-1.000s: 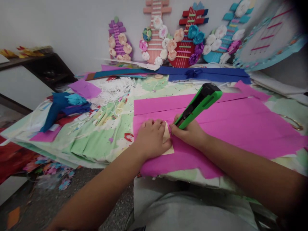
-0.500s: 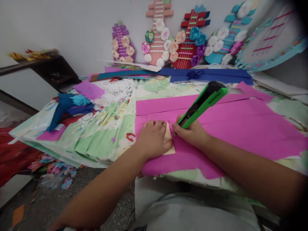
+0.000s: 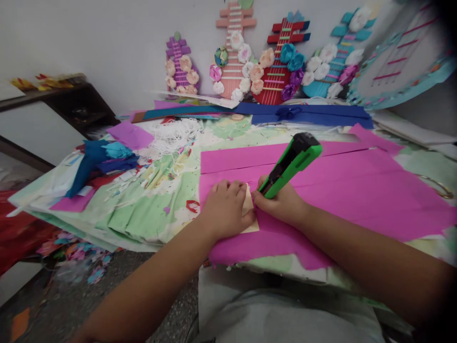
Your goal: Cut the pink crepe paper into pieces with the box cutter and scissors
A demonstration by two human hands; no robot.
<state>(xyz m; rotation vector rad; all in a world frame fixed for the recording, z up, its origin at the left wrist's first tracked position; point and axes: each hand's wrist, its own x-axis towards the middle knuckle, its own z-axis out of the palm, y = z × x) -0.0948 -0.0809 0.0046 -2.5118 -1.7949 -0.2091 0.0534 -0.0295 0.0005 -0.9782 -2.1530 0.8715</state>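
Observation:
My right hand [image 3: 280, 204] grips a green and black utility knife [image 3: 291, 163], its tip down against a large sheet of magenta crepe paper [image 3: 350, 186]. My left hand [image 3: 225, 207] lies flat, fingers together, pressing a small tan card template [image 3: 250, 215] onto the paper right beside the knife tip. The blade itself is hidden between my hands. A long strip along the paper's far edge is partly parted from the sheet.
The table wears a green patterned cloth [image 3: 150, 209]. White string [image 3: 176, 133], blue and purple crepe scraps [image 3: 103, 159] lie left. Blue paper strips [image 3: 307, 113] and paper guitars with flowers [image 3: 274, 66] line the wall. A dark shelf [image 3: 67, 102] stands left. Scraps litter the floor [image 3: 82, 267].
The knife handle has tipped lower and a little left, and my right hand has drawn slightly toward me along the template edge. My left hand stays pressed in place.

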